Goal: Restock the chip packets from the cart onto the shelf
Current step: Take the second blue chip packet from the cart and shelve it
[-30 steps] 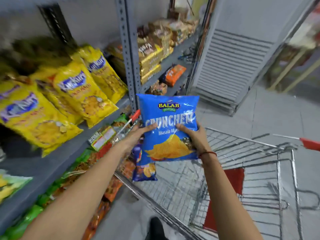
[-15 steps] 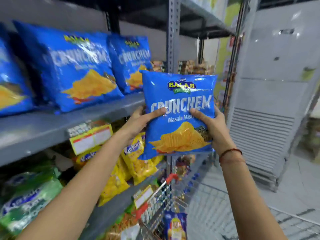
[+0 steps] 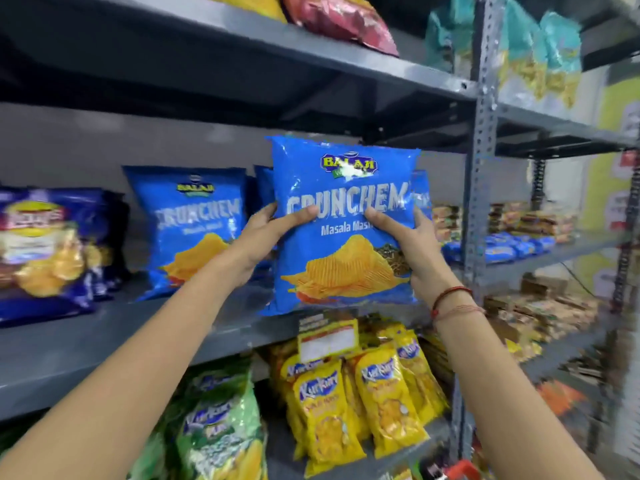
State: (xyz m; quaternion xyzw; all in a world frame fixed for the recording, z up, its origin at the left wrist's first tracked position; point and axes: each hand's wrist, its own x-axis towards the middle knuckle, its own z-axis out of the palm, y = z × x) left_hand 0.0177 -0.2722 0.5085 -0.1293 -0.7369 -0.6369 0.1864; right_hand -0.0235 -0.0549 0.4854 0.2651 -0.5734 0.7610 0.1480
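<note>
A blue Crunchem chip packet (image 3: 343, 258) stands upright at the front edge of the grey middle shelf (image 3: 104, 337). My left hand (image 3: 263, 237) grips its left side and my right hand (image 3: 412, 244) grips its right side, thumbs on the front. Behind and to the left, another blue Crunchem packet (image 3: 194, 230) leans on the same shelf. More blue packets are partly hidden behind the held one. Only a red bit of the cart handle (image 3: 460, 469) shows at the bottom edge.
Dark blue chip bags (image 3: 45, 251) sit far left on the shelf. Yellow Kurkure packets (image 3: 363, 403) and green ones (image 3: 214, 427) fill the shelf below. A perforated grey upright (image 3: 479, 188) bounds the bay on the right. Another shelf (image 3: 311, 53) runs close overhead.
Both hands have lifted the blue packet from above the cart up to the middle shelf. The view has swung up from the cart to the shelf bay.
</note>
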